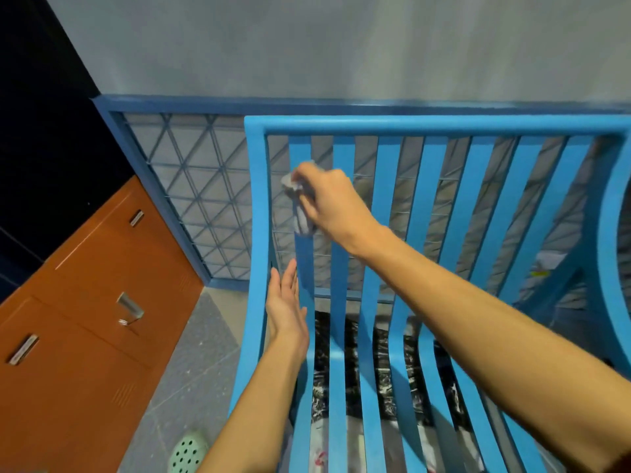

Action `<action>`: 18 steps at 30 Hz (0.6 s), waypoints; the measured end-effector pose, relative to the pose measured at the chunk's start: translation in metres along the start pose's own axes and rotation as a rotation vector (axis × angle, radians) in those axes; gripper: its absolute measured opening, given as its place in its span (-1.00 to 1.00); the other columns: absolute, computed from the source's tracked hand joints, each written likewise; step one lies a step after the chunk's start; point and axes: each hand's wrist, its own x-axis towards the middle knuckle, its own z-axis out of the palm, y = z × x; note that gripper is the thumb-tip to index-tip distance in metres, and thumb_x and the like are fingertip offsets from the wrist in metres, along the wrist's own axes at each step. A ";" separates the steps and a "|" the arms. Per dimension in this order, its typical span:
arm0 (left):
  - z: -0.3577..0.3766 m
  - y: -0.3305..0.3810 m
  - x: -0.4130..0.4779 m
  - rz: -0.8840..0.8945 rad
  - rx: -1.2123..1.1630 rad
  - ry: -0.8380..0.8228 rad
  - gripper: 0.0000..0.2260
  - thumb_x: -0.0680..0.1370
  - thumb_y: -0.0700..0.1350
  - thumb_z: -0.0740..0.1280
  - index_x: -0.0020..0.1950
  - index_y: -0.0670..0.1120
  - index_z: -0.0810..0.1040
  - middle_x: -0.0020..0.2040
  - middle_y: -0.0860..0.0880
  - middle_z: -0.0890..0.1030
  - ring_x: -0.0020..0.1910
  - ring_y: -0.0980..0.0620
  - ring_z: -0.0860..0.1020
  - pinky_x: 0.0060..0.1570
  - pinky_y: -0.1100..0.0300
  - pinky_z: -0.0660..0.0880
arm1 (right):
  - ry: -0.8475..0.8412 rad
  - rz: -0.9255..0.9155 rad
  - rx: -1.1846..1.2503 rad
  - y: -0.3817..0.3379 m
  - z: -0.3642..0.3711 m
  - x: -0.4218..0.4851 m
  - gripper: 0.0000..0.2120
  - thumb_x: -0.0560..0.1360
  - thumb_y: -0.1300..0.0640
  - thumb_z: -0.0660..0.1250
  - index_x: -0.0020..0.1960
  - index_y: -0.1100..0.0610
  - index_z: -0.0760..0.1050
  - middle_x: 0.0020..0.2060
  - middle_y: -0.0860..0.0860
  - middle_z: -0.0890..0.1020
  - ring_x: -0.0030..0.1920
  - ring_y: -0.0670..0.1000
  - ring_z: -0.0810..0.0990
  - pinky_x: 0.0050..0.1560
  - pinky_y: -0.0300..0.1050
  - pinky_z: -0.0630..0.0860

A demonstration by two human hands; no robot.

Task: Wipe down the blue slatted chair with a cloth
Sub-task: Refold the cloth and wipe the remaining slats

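Right hand [329, 196] clamped on cloth [302, 216] against blue slatted chair [386, 126].
Left hand [285, 302] flat, fingers straight, below it; orange cabinet [85, 302], grey floor [194, 363] to its left.

1 view is supplied: a wide-angle camera worn on the person's head. It faces forward and steeply down onto the backrest and seat of the blue slatted chair [387, 158], near enough that the left hand [285, 302] and right hand [327, 196] reach the slats. The frame is rolled: orange cabinet [85, 336] and floor [191, 370] occupy the lower left, wall [307, 46] the top.
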 end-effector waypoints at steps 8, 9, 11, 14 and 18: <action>-0.003 -0.013 0.008 0.050 0.016 0.050 -0.51 0.62 0.24 -0.07 0.42 0.09 0.40 0.48 0.10 0.33 0.49 0.12 0.21 0.49 -0.12 -0.05 | -0.107 0.043 0.055 0.021 0.044 -0.064 -0.80 0.47 0.25 0.28 0.07 0.13 0.38 -0.24 0.18 0.61 -0.24 0.27 0.57 -0.28 0.14 0.54; -0.002 -0.012 0.007 0.051 0.014 0.056 -0.51 0.63 0.21 -0.05 0.44 0.04 0.39 0.47 0.08 0.35 0.48 0.11 0.24 0.49 -0.09 -0.01 | -0.141 0.056 0.063 0.023 0.056 -0.082 -0.81 0.47 0.25 0.29 0.07 0.14 0.38 -0.25 0.19 0.60 -0.26 0.27 0.57 -0.29 0.14 0.54; -0.006 -0.012 0.010 0.074 0.013 0.091 -0.55 0.66 0.12 0.01 0.40 -0.07 0.43 0.37 0.03 0.46 0.39 0.09 0.37 0.44 0.08 0.22 | -0.166 0.096 0.085 0.026 0.078 -0.108 -0.79 0.47 0.26 0.29 0.06 0.11 0.34 -0.24 0.19 0.60 -0.26 0.27 0.57 -0.30 0.15 0.53; -0.016 -0.021 0.012 0.096 0.094 0.164 -0.72 0.67 -0.03 0.11 0.04 -0.07 0.61 -0.06 0.05 0.67 -0.06 0.18 0.62 -0.11 0.38 0.53 | -0.187 0.143 0.106 0.028 0.101 -0.133 -0.78 0.47 0.27 0.30 0.07 0.10 0.35 -0.23 0.16 0.60 -0.26 0.24 0.56 -0.31 0.13 0.51; -0.027 -0.035 0.003 0.040 0.105 0.256 -0.75 0.66 -0.12 0.14 0.01 -0.16 0.59 -0.16 0.12 0.69 -0.18 0.32 0.61 -0.17 0.48 0.45 | -0.445 0.260 -0.017 0.035 0.134 -0.174 -0.79 0.48 0.28 0.25 0.08 0.12 0.34 -0.20 0.17 0.56 -0.19 0.26 0.55 -0.26 0.10 0.48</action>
